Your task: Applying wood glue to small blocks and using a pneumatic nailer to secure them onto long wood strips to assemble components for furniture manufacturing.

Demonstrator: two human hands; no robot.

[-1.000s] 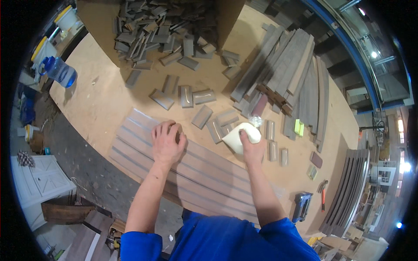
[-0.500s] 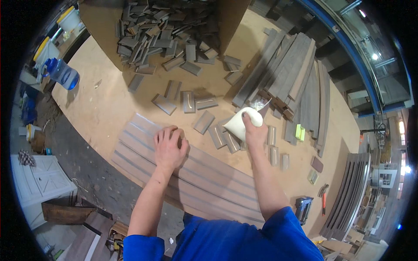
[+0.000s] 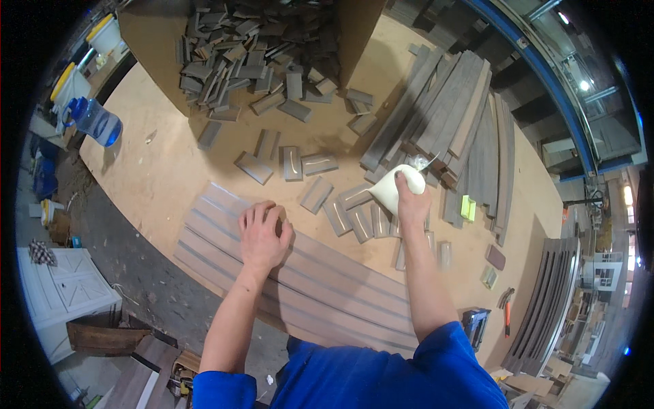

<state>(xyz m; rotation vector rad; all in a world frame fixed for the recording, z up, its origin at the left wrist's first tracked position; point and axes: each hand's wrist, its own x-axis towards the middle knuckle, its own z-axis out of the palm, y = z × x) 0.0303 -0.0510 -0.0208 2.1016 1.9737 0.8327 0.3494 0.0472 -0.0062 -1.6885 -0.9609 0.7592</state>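
In my right hand (image 3: pixel 413 201) is a soft clear bag of white glue-like paste (image 3: pixel 390 192), its twisted top sticking out above my fist. The bag's narrow tip reaches the end of a small grey-brown wooden block (image 3: pixel 355 197), which bears a pale line of paste. Around it lie several similar blocks, some with pale lines, such as the upright one (image 3: pixel 291 164). My left hand (image 3: pixel 264 235) rests on a long grooved wooden panel (image 3: pixel 327 279), fingers bent and apart, holding nothing.
A cardboard box (image 3: pixel 153 51) spills many small wooden blocks (image 3: pixel 255 68) at the far side. Stacked long boards (image 3: pixel 449 109) lie at right. A blue water bottle (image 3: pixel 100 124) stands far left. Near the right edge are a hammer (image 3: pixel 507 315) and a yellow-green small block (image 3: pixel 467 208).
My right hand has moved the paste bag slightly right and up, uncovering a block with a pale line on it. My left hand stays nearly in place on the panel.
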